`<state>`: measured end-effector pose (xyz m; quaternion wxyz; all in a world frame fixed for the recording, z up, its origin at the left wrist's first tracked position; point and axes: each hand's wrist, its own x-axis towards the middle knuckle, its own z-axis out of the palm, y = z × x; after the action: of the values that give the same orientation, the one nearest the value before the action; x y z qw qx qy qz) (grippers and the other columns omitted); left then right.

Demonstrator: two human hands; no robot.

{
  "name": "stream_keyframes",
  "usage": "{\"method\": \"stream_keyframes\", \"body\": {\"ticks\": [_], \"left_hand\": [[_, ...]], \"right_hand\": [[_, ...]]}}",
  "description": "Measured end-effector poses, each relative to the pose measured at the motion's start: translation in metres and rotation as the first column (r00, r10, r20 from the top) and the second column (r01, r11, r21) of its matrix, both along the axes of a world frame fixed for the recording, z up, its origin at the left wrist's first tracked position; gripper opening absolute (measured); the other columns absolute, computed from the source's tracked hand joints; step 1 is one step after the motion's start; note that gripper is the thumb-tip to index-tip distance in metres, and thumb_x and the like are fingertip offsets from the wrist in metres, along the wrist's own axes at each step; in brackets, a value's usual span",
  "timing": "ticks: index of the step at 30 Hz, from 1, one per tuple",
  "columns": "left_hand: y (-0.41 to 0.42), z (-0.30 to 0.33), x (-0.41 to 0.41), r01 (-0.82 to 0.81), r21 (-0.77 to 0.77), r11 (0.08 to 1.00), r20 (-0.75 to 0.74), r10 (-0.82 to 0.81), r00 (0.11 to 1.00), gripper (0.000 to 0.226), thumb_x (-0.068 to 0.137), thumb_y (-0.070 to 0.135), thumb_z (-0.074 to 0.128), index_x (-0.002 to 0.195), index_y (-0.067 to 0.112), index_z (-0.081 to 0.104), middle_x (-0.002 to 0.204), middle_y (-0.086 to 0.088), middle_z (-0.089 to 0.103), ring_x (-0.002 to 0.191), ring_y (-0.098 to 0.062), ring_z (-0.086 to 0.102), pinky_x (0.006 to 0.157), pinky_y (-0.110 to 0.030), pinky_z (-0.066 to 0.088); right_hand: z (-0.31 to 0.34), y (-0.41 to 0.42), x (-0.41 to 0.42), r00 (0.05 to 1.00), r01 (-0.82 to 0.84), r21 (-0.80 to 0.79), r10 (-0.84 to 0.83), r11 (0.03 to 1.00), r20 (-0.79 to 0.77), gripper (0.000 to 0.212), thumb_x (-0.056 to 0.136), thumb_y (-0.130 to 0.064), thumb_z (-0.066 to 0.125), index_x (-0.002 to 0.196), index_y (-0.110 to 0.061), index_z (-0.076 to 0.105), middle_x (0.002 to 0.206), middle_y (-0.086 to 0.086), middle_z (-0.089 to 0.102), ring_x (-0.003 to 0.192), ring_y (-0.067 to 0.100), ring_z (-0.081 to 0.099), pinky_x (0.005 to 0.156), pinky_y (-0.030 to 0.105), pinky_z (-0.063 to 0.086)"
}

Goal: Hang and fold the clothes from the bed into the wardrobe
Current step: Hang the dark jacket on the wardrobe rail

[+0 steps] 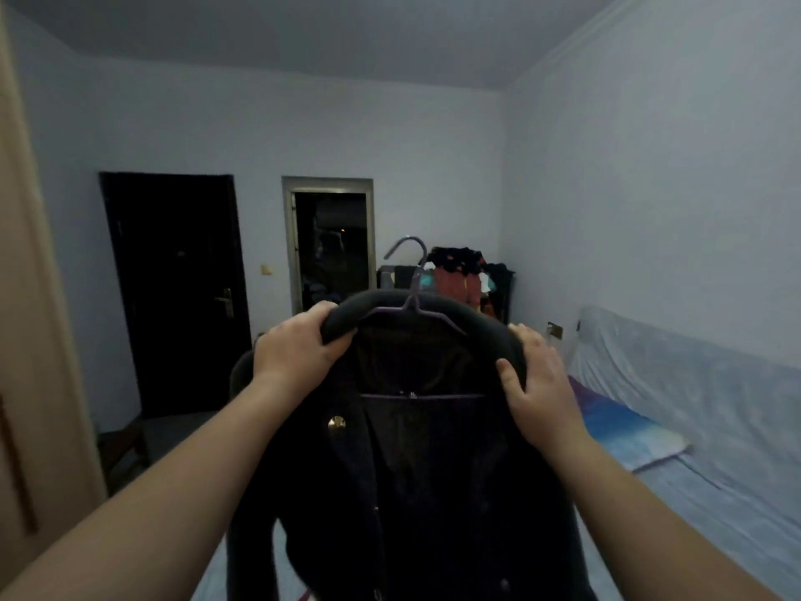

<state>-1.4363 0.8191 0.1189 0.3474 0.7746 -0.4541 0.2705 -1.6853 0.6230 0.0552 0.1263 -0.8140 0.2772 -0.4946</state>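
While jacket point(416, 470) hangs on hanger point(414, 292) | left hand point(299, 344) grips collar — right hand point(537, 383) clasps shoulder

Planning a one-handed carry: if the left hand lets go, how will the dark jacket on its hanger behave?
The dark jacket looks floppy, sleeves hanging limp. On the thin hanger, it may slide sideways. It seems fairly heavy, being thick.

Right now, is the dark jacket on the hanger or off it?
On it: the dark jacket drapes over the purple hanger, whose hook sticks up above the collar.
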Motion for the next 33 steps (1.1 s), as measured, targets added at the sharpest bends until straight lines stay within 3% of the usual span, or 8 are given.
{"method": "stream_keyframes", "body": {"ticks": [7,12,14,18,25,27,29,33], "left_hand": [[0.014,0.115,0.011,-0.054,-0.207,0.977,0.065,0.068,0.996,0.040,0.088,0.066,0.050,0.115,0.037,0.056,0.096,-0.004,0.071,0.091,-0.035,0.066,0.077,-0.040,0.052],[0.028,0.194,0.013,-0.080,-0.273,0.959,0.066,0.102,0.993,0.040,0.087,0.067,0.051,0.109,0.035,0.058,0.097,-0.004,0.070,0.091,-0.036,0.065,0.075,-0.039,0.050],[0.033,0.203,0.012,-0.058,-0.262,0.963,0.060,0.076,0.995,0.040,0.086,0.069,0.050,0.107,0.036,0.057,0.094,-0.001,0.069,0.087,-0.032,0.066,0.075,-0.041,0.053],[0.039,0.195,0.007,-0.127,-0.233,0.964,0.044,0.140,0.989,0.038,0.087,0.066,0.051,0.104,0.034,0.059,0.093,-0.002,0.069,0.089,-0.034,0.066,0.074,-0.038,0.050],[0.039,0.175,0.012,-0.195,-0.172,0.966,-0.012,0.196,0.981,0.037,0.087,0.067,0.050,0.102,0.034,0.058,0.094,0.000,0.069,0.093,-0.033,0.066,0.072,-0.036,0.046],[0.038,0.175,0.004,-0.199,-0.161,0.967,0.033,0.207,0.978,0.036,0.088,0.066,0.050,0.103,0.035,0.058,0.094,0.001,0.069,0.093,-0.033,0.066,0.070,-0.035,0.043],[0.034,0.174,-0.008,-0.188,-0.147,0.971,0.112,0.206,0.972,0.038,0.087,0.068,0.049,0.107,0.037,0.058,0.093,0.001,0.069,0.091,-0.032,0.066,0.068,-0.034,0.043],[0.034,0.183,-0.017,-0.190,-0.145,0.971,0.184,0.215,0.959,0.040,0.087,0.070,0.049,0.109,0.038,0.058,0.095,0.001,0.069,0.092,-0.032,0.066,0.069,-0.034,0.042]], "right_hand": [[0.062,0.028,0.036,0.959,0.044,0.053,-0.057,0.998,0.278,0.077,0.090,-0.047,0.064,0.154,-0.029,0.024,0.162,-0.004,0.013,0.148,0.017,0.013,0.120,0.036,0.014],[0.142,0.039,0.050,0.942,-0.013,0.038,0.000,0.999,0.335,0.084,0.091,-0.031,0.065,0.157,-0.025,0.014,0.148,0.005,0.021,0.124,0.030,0.043,0.108,0.040,0.040],[0.166,0.040,0.057,0.948,-0.075,0.107,0.038,0.991,0.317,0.084,0.092,-0.018,0.059,0.159,-0.023,0.009,0.139,0.015,0.035,0.108,0.034,0.055,0.100,0.042,0.047],[0.179,0.050,0.067,0.928,-0.297,0.264,0.213,0.917,0.306,0.075,0.090,-0.009,0.050,0.158,-0.019,0.019,0.141,0.015,0.052,0.126,0.030,0.052,0.102,0.028,0.039],[0.169,0.077,0.065,0.776,-0.538,0.161,0.413,0.827,0.477,0.062,0.096,-0.005,0.044,0.155,-0.019,0.030,0.145,-0.002,0.048,0.127,0.004,0.043,0.089,-0.001,0.032],[0.170,0.088,0.065,0.748,-0.563,0.140,0.430,0.814,0.506,0.064,0.095,-0.004,0.044,0.155,-0.021,0.029,0.145,-0.002,0.048,0.129,0.008,0.046,0.100,0.008,0.035],[0.171,0.105,0.067,0.737,-0.596,0.093,0.496,0.798,0.460,0.068,0.094,-0.002,0.045,0.155,-0.023,0.028,0.143,-0.001,0.050,0.128,0.010,0.050,0.105,0.015,0.037],[0.159,0.117,0.070,0.799,-0.588,0.080,0.562,0.805,0.213,0.076,0.093,-0.001,0.048,0.157,-0.029,0.018,0.138,-0.005,0.047,0.120,0.008,0.052,0.098,0.005,0.034]]}}
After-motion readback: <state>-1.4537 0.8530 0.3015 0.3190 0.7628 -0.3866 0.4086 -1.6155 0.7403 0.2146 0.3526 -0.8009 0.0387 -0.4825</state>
